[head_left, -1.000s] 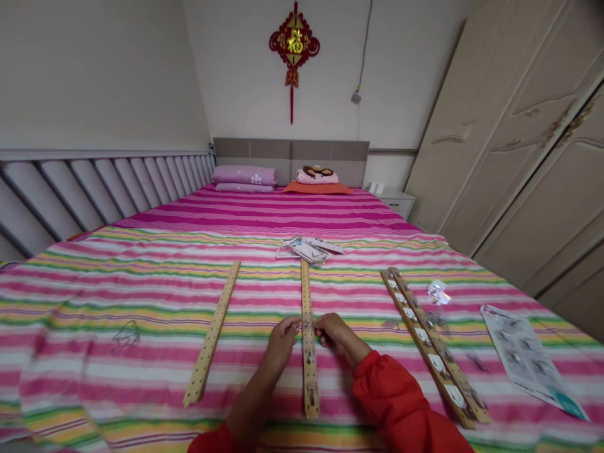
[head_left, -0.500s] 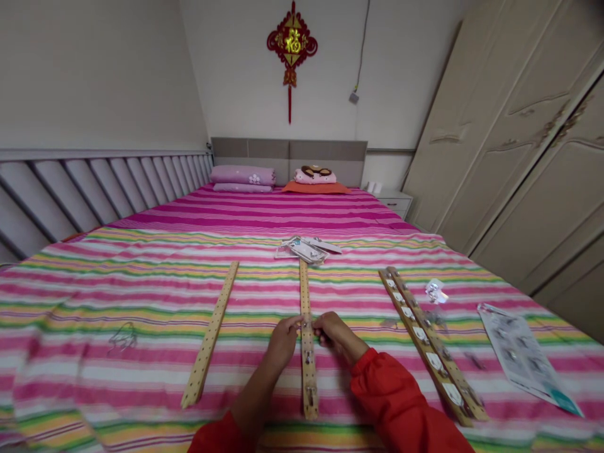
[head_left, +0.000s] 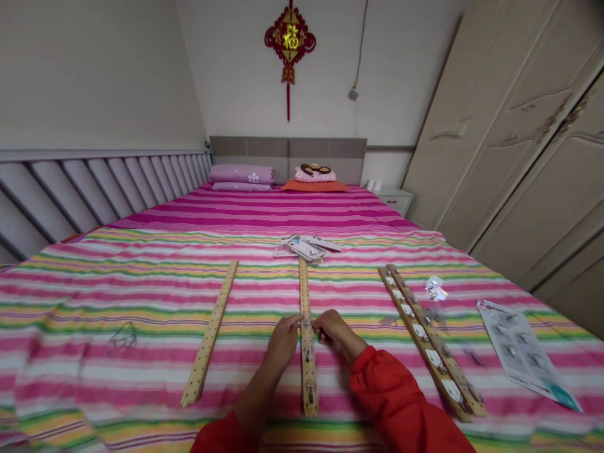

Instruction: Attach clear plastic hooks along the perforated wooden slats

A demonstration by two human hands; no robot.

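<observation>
A narrow wooden strip with rows of holes (head_left: 304, 289) lies lengthwise on the striped bedspread in front of me. Several small metal hooks (head_left: 308, 355) sit along its near half. My left hand (head_left: 283, 343) is at the strip's left edge, its fingers closed and their tips touching a small metal hook (head_left: 306, 323). From the right side my right hand (head_left: 331, 328) meets the same spot with thumb and fingers pinched. What lies between its fingertips is too small to make out.
Another holed strip (head_left: 212, 333) lies to the left. At right are two strips with hooks and white pieces (head_left: 427, 346), clear plastic scraps (head_left: 435, 289) and a hook package (head_left: 526, 352). More packages (head_left: 306, 247) lie at the middle strip's far end. A wardrobe (head_left: 514, 145) stands right.
Both hands stay at the same hook on the middle strip, with only slight finger movement. The view has shifted slightly.
</observation>
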